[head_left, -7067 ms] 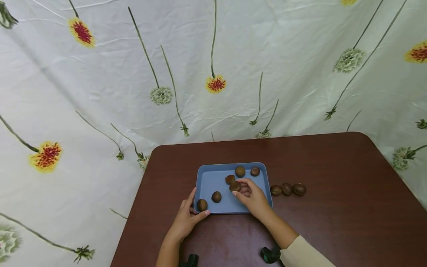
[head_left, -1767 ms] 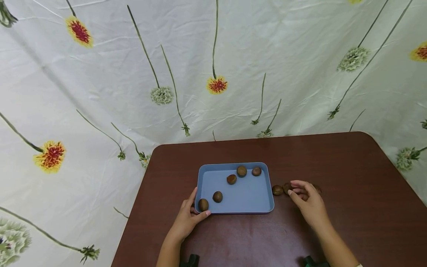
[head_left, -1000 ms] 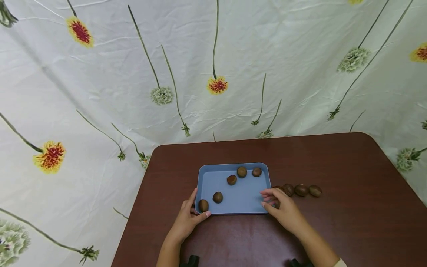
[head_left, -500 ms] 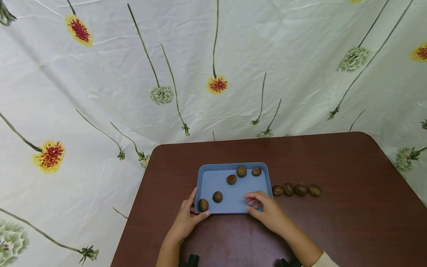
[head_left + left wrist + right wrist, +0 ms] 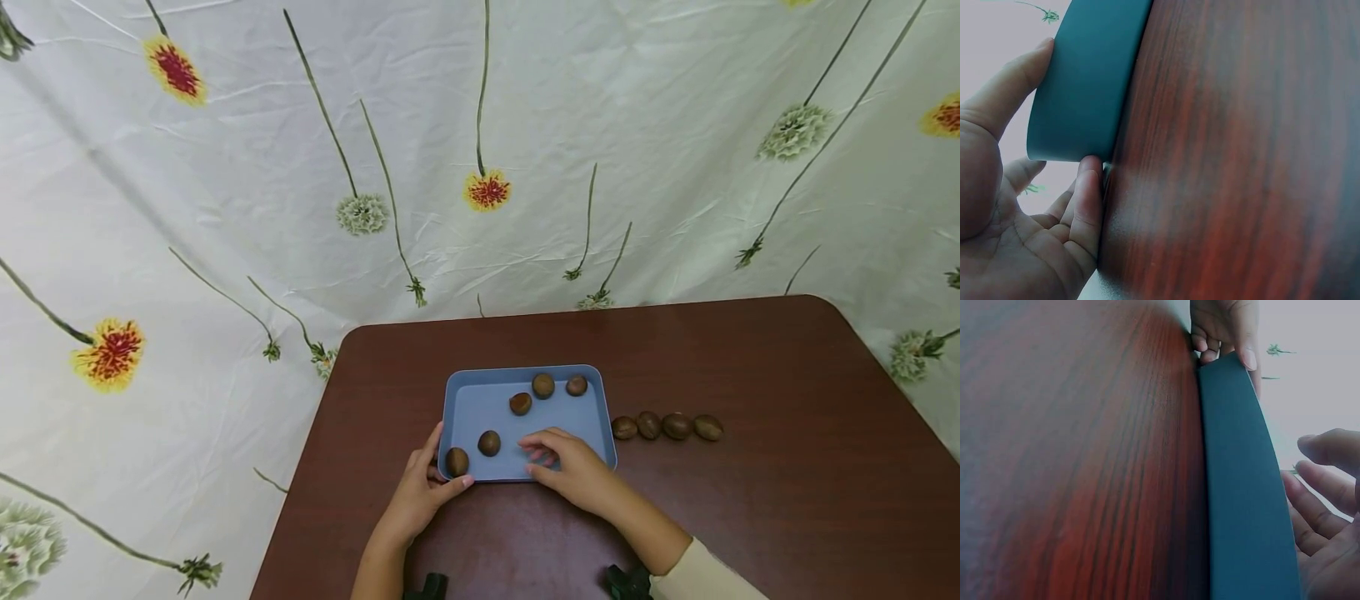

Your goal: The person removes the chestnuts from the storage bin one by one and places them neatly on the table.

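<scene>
A blue tray [image 5: 558, 454] lies on the table, with several round brown nuts that look like chestnuts in it. My left hand [image 5: 414, 493] holds its near left corner, thumb on the front wall and fingers around the left side. In the left wrist view the thumb [image 5: 1019, 81] presses the tray wall [image 5: 1085, 81]. Over the tray's front part is my right hand [image 5: 573, 468], fingers loosely bent and apart, nothing between them. The closest nut [image 5: 489, 442] lies just left of its fingertips; another nut [image 5: 457, 461] sits in the corner by my left hand.
Right of the tray, several brown nuts [image 5: 677, 426] form a row on the dark red-brown table [image 5: 787, 500]. A white cloth [image 5: 675, 125] printed with flowers hangs behind the table. Dark wrist camera mounts show at the bottom edge.
Seven seconds ago my right hand held a nut over the tray; the row outside has since gained one. From the row, my empty right hand has moved left over the tray. The left hand stays.
</scene>
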A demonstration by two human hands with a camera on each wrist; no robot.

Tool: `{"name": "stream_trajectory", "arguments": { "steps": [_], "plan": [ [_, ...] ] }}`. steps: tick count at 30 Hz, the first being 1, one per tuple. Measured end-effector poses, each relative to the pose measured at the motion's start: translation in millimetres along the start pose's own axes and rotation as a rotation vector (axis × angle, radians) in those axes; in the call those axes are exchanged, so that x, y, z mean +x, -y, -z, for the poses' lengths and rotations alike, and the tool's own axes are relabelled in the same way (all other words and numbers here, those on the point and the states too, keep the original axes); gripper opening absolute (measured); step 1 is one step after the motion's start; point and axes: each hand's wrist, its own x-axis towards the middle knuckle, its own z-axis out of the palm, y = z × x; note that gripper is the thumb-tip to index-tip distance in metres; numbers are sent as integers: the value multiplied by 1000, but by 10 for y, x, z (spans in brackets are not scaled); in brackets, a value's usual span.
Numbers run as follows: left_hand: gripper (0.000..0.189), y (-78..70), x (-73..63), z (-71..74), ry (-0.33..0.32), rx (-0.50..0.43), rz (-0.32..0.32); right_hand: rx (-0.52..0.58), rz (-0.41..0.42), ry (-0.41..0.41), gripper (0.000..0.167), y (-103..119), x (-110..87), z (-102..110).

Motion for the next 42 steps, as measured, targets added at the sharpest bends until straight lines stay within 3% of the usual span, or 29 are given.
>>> {"name": "stream_trajectory", "arguments": {
  "steps": [7, 16, 26, 36, 42],
  "plan": [
    [106, 2, -2, 5, 1, -8, 4, -54, 29, 109, 34, 5, 140, -113],
    [106, -7, -7, 6, 16, -8, 8, -124, 52, 180, 32, 91, 283, -248],
    [106, -3, -10, 22, 20, -1, 3, -104, 57, 226, 38, 104, 492, -358],
    [104, 5, -7, 35, 20, 7, 7, -171, 133, 242, 41, 139, 693, -523],
    [104, -1, -17, 39, 35, -2, 9, -191, 113, 273, 42, 159, 763, -569]
  ]
}}
